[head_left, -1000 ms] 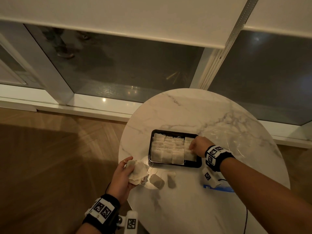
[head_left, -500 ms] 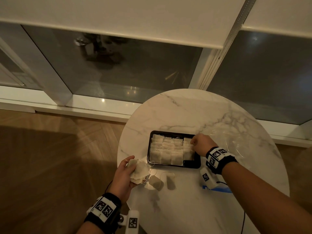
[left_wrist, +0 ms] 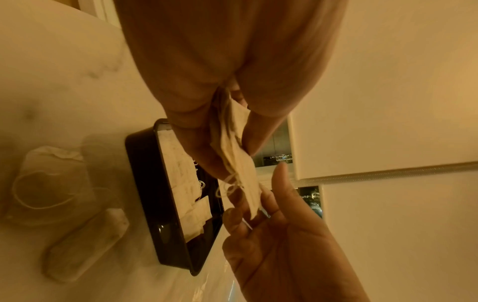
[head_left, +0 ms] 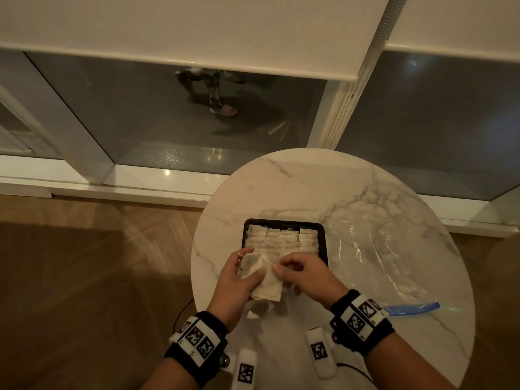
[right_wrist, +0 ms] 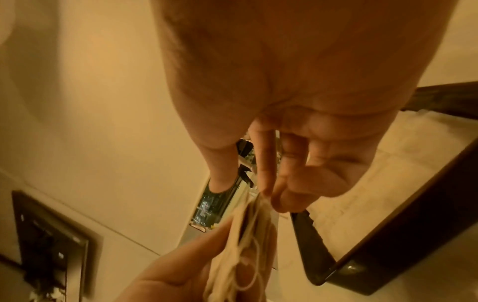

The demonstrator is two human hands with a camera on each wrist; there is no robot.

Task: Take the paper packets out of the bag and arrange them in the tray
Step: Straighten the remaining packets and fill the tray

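round marble desk (head_left: pixel 323 192) stands beside a window, above wood flooring. on its right half lies a clear plastic bag (head_left: pixel 377 249) with a blue zip strip, flat and apparently emptied; contents cannot be confirmed through the glare. a black rectangular tray (head_left: pixel 284 222) sits on the desk left of the bag, holding rows of paper packets (head_left: pixel 281 239) laid side by side, filling most of it; one corner of the tray floor shows bare in the left wrist view. left hand (head_left: pixel 235 280) is held over the near edge of the tray, fingers and thumb curled round a bunch of loose packets (head_left: pixel 267 288), strings trailing from them. right hand (head_left: pixel 305 274) meets it from the right, thumb and forefinger pinching the edge of one packet in that bunch; the remaining fingers are curled under. two further packets (left_wrist: pixel 77 204) lie on the desk just in front of the tray, under the hands, one with its string looped on top. both wrists carry black bands with printed markers.
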